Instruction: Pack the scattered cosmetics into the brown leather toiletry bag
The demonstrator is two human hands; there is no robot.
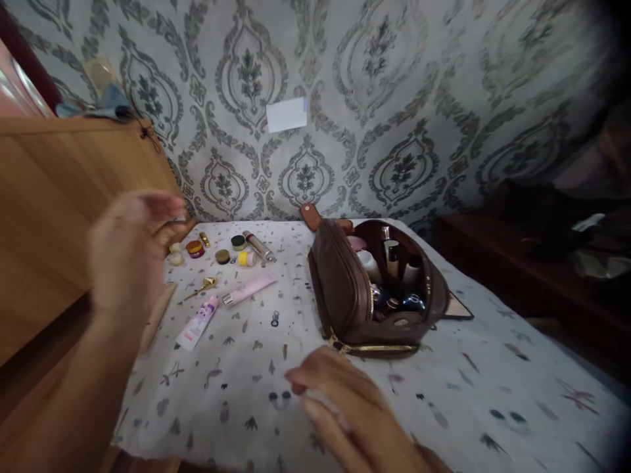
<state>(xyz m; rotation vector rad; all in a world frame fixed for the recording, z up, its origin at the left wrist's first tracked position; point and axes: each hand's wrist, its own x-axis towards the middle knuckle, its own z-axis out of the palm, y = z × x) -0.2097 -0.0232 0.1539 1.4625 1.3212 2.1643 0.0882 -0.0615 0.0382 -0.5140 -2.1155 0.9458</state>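
My left hand (131, 249) is raised over the left side of the table, blurred by motion. Its fingers are curled, with a small pale sliver at their tips that I cannot make out. Low in front of the brown cosmetic bag (340, 269), my right hand (352, 404) has its thumb and fingers closed around something whitish, mostly hidden. The bag stands unzipped, with several bottles, a white-capped container (367, 261) and a dark blue item (413, 302) inside. Between the hands lie a pink tube (251, 288) and a white-and-purple tube (198, 323).
Farther back are a red jar (195, 248), a dark-lidded jar (238, 242), a yellow jar (246, 258), a silvery tube (259, 246) and a gold clip (207, 283). A wooden cabinet (73, 197) borders the left; a patterned wall (315, 59) rises behind.
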